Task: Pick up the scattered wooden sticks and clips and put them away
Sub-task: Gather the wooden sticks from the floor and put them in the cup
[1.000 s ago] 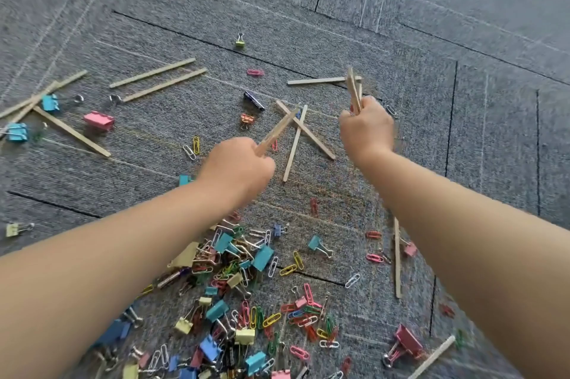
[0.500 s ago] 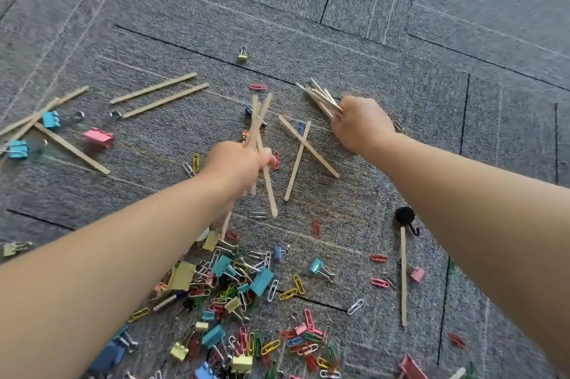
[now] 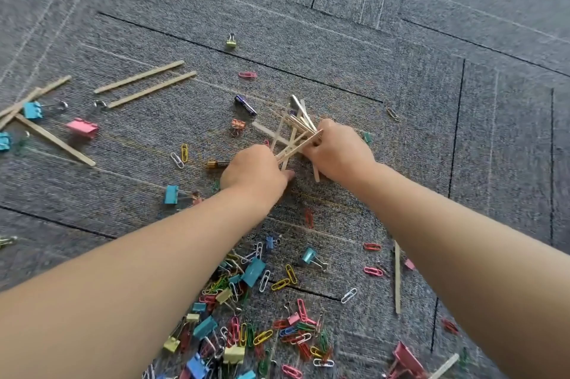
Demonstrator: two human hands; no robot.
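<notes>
With both fists curled shut, my left hand (image 3: 256,175) and right hand (image 3: 339,151) meet on one crossed bundle of wooden sticks (image 3: 296,128) just above the grey carpet (image 3: 401,70). More loose sticks (image 3: 145,84) lie far left, one stick (image 3: 397,276) at right. The pile of clips (image 3: 246,317) sits near me. Two batteries (image 3: 245,105) (image 3: 217,164) nearby, labels unreadable.

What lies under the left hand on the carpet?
A gold battery pokes out from beneath the left hand; its other end is covered, as is anything else under the palm.
</notes>
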